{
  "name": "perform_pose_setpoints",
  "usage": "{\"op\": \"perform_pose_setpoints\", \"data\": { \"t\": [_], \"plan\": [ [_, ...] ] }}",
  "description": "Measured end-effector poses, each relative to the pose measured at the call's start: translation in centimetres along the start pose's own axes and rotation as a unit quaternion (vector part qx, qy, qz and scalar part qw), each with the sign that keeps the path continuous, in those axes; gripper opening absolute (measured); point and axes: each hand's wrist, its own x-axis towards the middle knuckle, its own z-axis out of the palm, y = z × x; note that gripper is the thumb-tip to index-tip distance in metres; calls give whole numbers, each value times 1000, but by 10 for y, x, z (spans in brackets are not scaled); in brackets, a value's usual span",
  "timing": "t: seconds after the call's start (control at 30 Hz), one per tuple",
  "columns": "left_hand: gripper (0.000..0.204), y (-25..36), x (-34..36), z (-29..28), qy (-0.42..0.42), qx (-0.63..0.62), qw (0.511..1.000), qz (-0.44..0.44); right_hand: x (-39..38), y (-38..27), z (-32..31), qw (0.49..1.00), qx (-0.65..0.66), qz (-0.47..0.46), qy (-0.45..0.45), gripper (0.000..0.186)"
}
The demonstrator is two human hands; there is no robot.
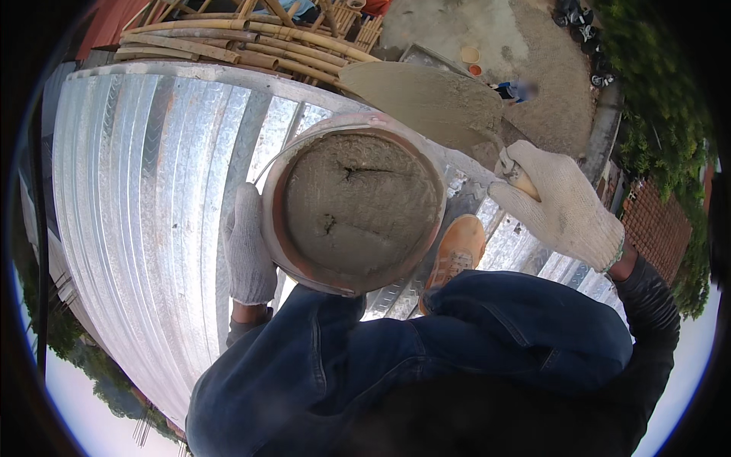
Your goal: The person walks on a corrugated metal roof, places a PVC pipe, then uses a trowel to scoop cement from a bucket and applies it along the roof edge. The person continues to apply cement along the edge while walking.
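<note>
A round bucket [276, 164] with a thin wire handle stands in front of my knees, nearly full of wet grey mortar [358, 206]. Two dark cracks mark the mortar's surface. My left hand [250, 247], in a pale knitted glove, grips the bucket's left side; its fingers are partly hidden behind the wall. To the right, my gloved right hand [563, 202] is closed around the handle of a trowel [426, 103]. The trowel's broad blade, smeared with grey mortar, extends left past the bucket's far rim.
Corrugated metal sheeting [152, 190] spreads beneath me, with my tan shoe [459, 247] on it. Beyond its far edge, bamboo poles [251, 46] are piled. Farther below are a concrete ground [457, 27] and a person [518, 91]. Leafy trees [647, 91] and a tiled roof [656, 225] lie right.
</note>
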Motion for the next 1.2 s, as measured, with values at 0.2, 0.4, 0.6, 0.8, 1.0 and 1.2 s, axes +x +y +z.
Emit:
{"op": "perform_pose_setpoints", "data": {
  "t": [0.2, 0.4, 0.6, 0.8, 1.0, 1.2],
  "plan": [
    [46, 14, -16, 15, -17, 86, 996, 22, -46, -18, -23, 986, 26, 107, -125, 34],
    [35, 19, -28, 27, -7, 34, 999, 27, -21, -8, 41, 977, 145, -31, -152, 41],
    [40, 8, -18, 34, 36, 0, 998, 55, -24, -2, 86, 956, 244, -1, -163, 43],
    [64, -6, 12, 0, 30, -34, 999, 9, -44, 25, 99, 963, 198, -173, -50, 34],
    [74, -16, 32, -14, 81, -85, 993, -27, -43, 32, 106, 941, 218, -258, 10, 33],
    [76, -24, 44, -20, 26, -67, 997, -27, -59, 40, 72, 954, 294, -46, -46, 40]
  ]
}}
